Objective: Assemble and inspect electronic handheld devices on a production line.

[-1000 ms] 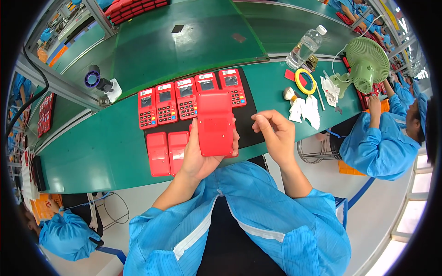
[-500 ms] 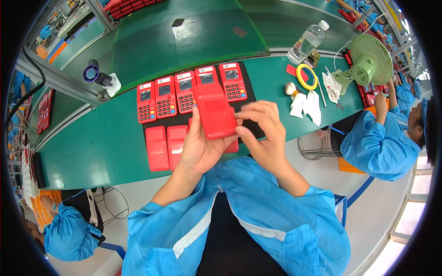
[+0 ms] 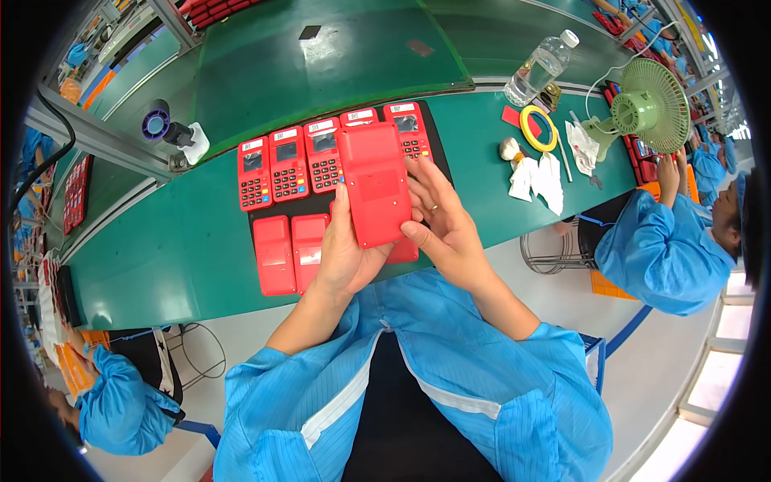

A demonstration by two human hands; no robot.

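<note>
Above the black mat (image 3: 438, 153), a red card payment terminal (image 3: 376, 185) is held back side up, its keypad side hidden. My left hand (image 3: 347, 261) is closed round its left side and lower end, thumb along the edge. On the right side, my right hand (image 3: 451, 233) also grips it, thumb at the lower right edge and fingers along the side. Several red terminals (image 3: 288, 167) lie face up in a row beyond, with screens and keypads showing. Nearer me, a terminal lying face down (image 3: 275, 255) has others beside it, partly hidden by my hands.
On the green workbench (image 3: 161, 265) at right are a water bottle (image 3: 542, 68), a yellow tape roll (image 3: 539, 128), a brush (image 3: 509, 149), crumpled white tissues (image 3: 548, 183) and a green fan (image 3: 646, 104). A dark tool (image 3: 177, 132) stands at left. Co-workers sit on both sides.
My right hand has closed in on the terminal's right side, its fingers now against the edge. The terminal has turned a little more upright.
</note>
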